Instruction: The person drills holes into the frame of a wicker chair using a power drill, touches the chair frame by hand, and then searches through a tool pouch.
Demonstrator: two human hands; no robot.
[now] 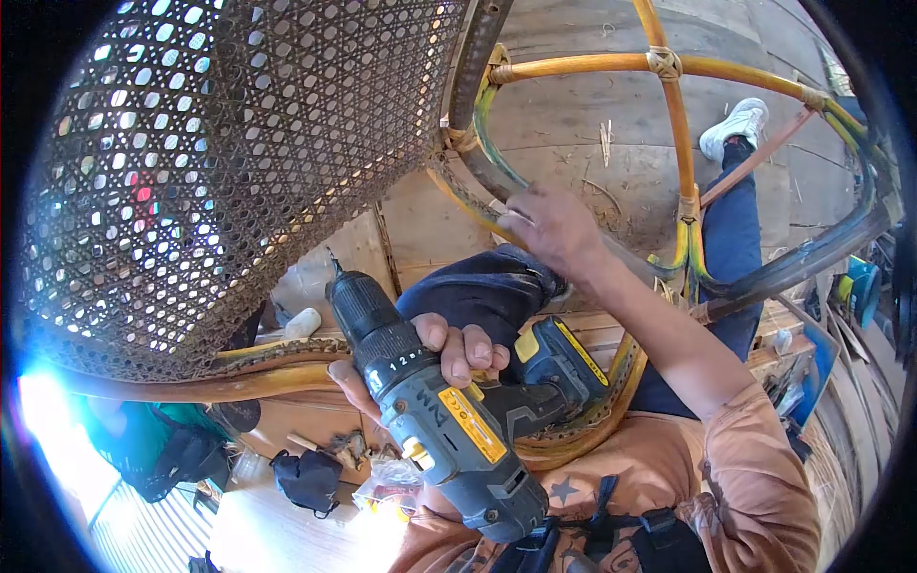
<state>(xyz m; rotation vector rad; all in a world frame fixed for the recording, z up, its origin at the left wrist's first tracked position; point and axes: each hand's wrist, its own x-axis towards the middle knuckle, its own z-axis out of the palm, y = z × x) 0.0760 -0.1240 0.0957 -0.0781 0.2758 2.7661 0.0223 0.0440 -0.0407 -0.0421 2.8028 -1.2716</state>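
Note:
My left hand (460,350) is closed around a dark cordless drill (435,406), its fingers over the near side and the rest of the hand hidden behind the body. The drill lies tilted, with a thin bit (332,258) in the chuck pointing up and left. A yellow-and-black battery (562,365) sits at the base of its handle. My right hand (556,229) rests at a dark curved rail (487,177) of a rattan furniture frame, fingers curled and pressed together. Whatever lies between those fingertips is hidden. Yellow poles (592,64) with wrapped joints (665,63) form the frame beyond.
A woven cane panel (287,124) rises at the left. My foot in a white shoe (737,127) lies beyond the frame on the plank floor (564,124), among shavings. A plastic bag (392,482) and a dark pouch (306,480) lie lower left. A blue-edged tray (812,368) is at the right.

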